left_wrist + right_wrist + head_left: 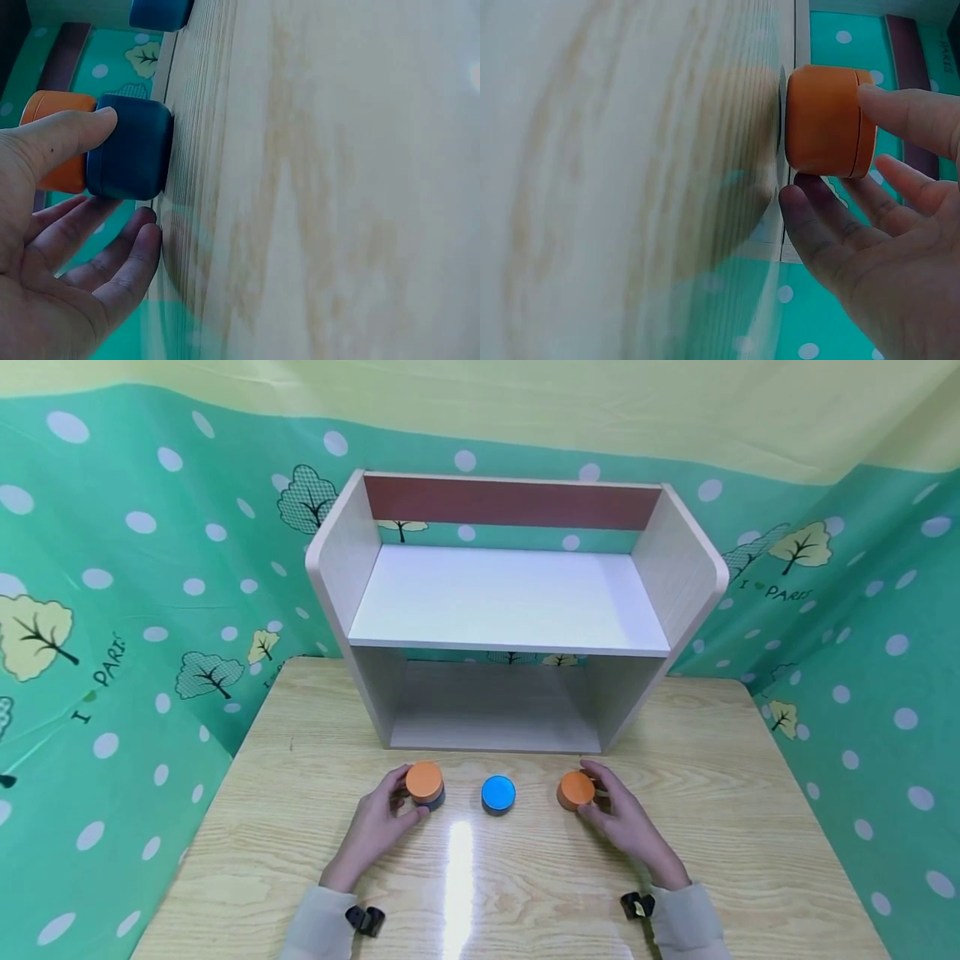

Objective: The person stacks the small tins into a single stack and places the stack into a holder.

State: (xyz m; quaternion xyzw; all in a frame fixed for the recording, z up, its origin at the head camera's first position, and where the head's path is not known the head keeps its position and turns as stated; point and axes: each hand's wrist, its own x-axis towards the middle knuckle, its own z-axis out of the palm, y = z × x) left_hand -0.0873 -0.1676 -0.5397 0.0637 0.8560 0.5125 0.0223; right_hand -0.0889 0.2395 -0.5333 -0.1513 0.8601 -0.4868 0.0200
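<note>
My left hand (378, 818) holds a stack of two small round lidded containers between thumb and fingers. The orange container (424, 780) is on top, and the dark blue container (131, 146) is under it, next to the tabletop. My right hand (618, 814) pinches another orange lidded container (825, 120), thumb near its lid seam and fingers on the far side. Whether that one touches the table is hard to tell. Between the hands a blue round container (498, 794) stands alone on the wood, touched by neither hand.
Behind the containers a two-level white shelf unit (510, 602) stands on the wood-grain table (300, 777). Its front lower edge lies just beyond the hands. A green curtain (150, 610) with dots and trees hangs behind and at both sides.
</note>
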